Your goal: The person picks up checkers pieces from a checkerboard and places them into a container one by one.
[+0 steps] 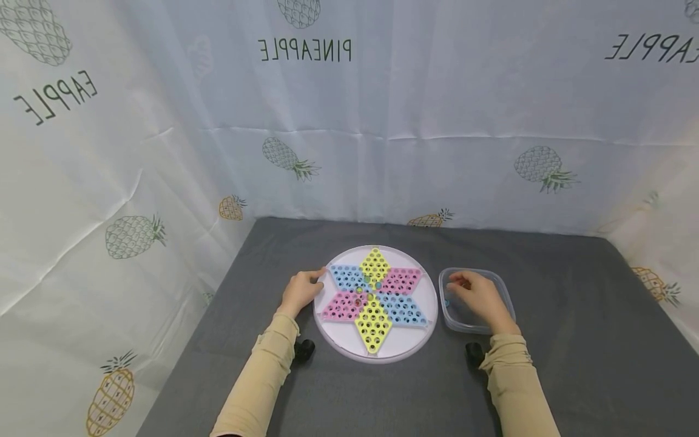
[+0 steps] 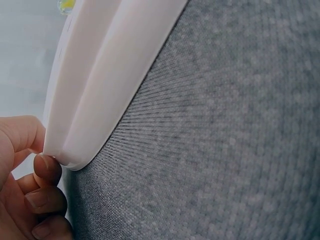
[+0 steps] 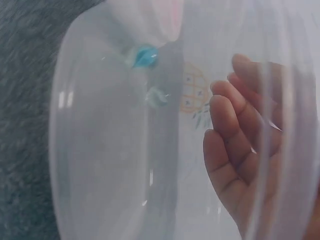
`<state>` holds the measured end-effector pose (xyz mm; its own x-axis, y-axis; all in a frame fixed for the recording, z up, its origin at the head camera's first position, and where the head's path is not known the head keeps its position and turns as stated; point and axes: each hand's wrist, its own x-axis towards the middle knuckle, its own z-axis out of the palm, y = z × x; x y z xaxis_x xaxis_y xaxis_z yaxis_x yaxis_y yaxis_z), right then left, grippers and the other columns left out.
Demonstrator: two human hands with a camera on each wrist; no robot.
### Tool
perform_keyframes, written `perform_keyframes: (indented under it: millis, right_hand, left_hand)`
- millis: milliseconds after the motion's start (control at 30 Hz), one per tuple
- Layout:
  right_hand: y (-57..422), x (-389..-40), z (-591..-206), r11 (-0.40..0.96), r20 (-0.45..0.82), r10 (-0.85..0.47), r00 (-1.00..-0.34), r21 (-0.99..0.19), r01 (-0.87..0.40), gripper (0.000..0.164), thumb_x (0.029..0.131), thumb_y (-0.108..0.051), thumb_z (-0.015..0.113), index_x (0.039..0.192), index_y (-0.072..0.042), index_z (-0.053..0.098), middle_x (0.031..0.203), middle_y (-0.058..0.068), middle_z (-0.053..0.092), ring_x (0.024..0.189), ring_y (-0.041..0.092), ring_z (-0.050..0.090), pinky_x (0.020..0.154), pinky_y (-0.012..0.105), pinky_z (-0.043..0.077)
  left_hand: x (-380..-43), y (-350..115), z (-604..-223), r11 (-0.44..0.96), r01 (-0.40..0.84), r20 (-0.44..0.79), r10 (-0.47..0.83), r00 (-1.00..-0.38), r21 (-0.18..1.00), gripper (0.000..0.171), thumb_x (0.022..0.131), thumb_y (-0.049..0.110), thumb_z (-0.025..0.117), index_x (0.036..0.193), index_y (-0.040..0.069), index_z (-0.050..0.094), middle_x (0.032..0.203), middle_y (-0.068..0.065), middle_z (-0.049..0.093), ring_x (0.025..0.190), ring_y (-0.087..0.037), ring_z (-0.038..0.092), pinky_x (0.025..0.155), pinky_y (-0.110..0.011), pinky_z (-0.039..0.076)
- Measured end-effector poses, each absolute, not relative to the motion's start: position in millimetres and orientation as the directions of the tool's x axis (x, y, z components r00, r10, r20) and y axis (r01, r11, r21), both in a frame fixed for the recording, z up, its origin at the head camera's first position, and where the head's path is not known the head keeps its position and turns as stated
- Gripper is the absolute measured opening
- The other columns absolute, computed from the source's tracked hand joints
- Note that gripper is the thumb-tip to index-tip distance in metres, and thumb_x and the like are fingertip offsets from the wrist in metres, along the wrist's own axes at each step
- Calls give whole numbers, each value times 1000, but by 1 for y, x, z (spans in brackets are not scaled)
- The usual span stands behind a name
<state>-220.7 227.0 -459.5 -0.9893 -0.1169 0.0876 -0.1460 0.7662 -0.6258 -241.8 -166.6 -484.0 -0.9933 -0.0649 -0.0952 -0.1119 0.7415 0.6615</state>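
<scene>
1. Head view: a round game board (image 1: 402, 341) lies on the desk (image 1: 393, 400), marbles (image 1: 358, 290) near its middle.
2. Left hand (image 1: 297, 294) pinches the board's left rim.
3. Right hand (image 1: 482, 297), fingers relaxed and loosely curved, is at the clear box (image 1: 464, 329) beside the board; a blue marble (image 3: 146, 56) sits inside.

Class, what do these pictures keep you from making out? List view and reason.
Head: patterns on tiny coloured marbles on the round white plastic board, too small.
Left wrist: most of that board and part of a yellow marble, cut by the top edge.
Right wrist: fine detail of a blue marble and the right hand, blurred behind the clear plastic container.
</scene>
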Motion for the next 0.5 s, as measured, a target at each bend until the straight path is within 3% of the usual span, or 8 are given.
perform_keyframes:
  millis: [167, 233, 300, 500]
  right_hand:
    - [221, -218, -451, 748, 96, -121, -988, -645, -155, 37, 92, -32, 57, 114, -4, 62, 106, 17, 65, 97, 33, 61, 82, 48, 48]
    - [218, -217, -448, 748, 102, -122, -987, -645, -159, 38, 92, -34, 56, 114, -4, 62, 106, 17, 65, 98, 33, 60, 83, 48, 48]
    - [216, -216, -445, 747, 110, -122, -986, -644, -165, 37, 92, -33, 56, 114, -5, 62, 107, 17, 65, 98, 32, 60, 83, 48, 48]
    - [209, -215, -437, 745, 118, -127, -985, -644, -173, 34, 92, -32, 57, 114, -7, 62, 106, 14, 64, 94, 28, 59, 79, 45, 48]
  left_hand:
    - [-242, -166, -484, 735, -119, -104, -67, -992, 667, 43, 85, 20, 57, 129, 25, 57, 134, -9, 54, 57, -18, 34, 59, -29, 34]
    - [-242, -166, -485, 737, -120, -104, -67, -992, 666, 43, 86, 20, 57, 129, 25, 57, 135, -9, 53, 58, -18, 37, 60, -29, 34]
    - [-243, -166, -485, 741, -119, -101, -69, -992, 661, 43, 86, 20, 57, 128, 25, 57, 134, -8, 54, 63, -17, 41, 61, -29, 35]
    - [-244, -167, -486, 741, -116, -101, -66, -993, 661, 44, 85, 20, 57, 128, 26, 57, 134, -8, 54, 60, -16, 35, 58, -29, 33]
